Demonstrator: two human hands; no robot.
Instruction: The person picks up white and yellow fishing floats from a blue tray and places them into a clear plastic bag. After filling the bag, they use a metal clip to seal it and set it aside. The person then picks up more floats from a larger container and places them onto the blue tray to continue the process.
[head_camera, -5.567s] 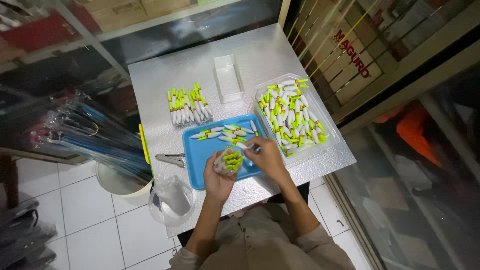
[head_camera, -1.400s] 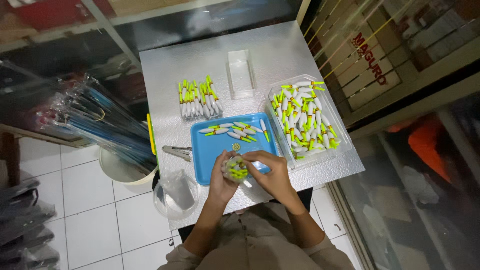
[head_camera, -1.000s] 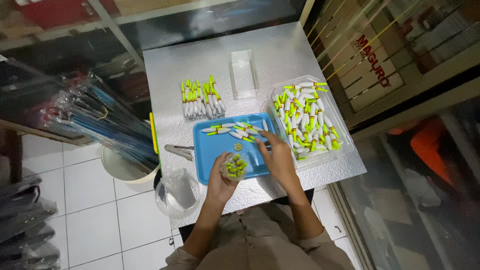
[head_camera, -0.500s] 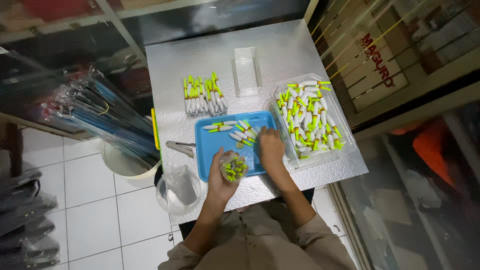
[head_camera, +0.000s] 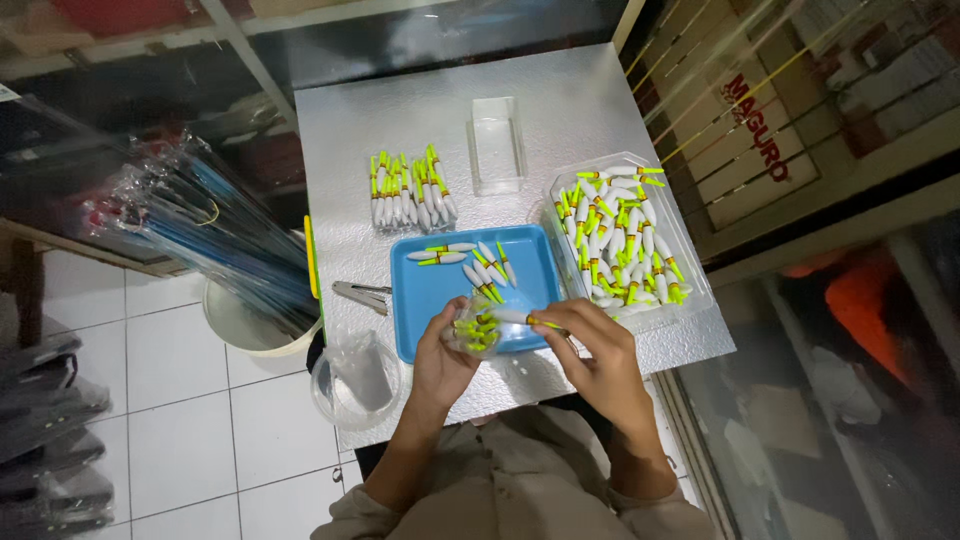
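Over the near edge of the blue tray (head_camera: 440, 300), our left hand (head_camera: 440, 362) clasps a clear bag of floats (head_camera: 474, 328). Our right hand (head_camera: 592, 352) pinches one white float (head_camera: 520, 318) at the bag's mouth.

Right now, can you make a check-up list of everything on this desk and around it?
Surface: silvery table, pale tiled floor beside it.
Job's things: small clear bag of white floats with yellow-green tips; one float; loose ones on the blue tray.
Clutter: clear tub of floats, row of floats, empty clear box, metal tool.
Grippers: left hand holds the bag; right hand pinches the float.
Cables: nothing seen.
Surroundings: white bucket of wrapped rods, wooden slat panel.
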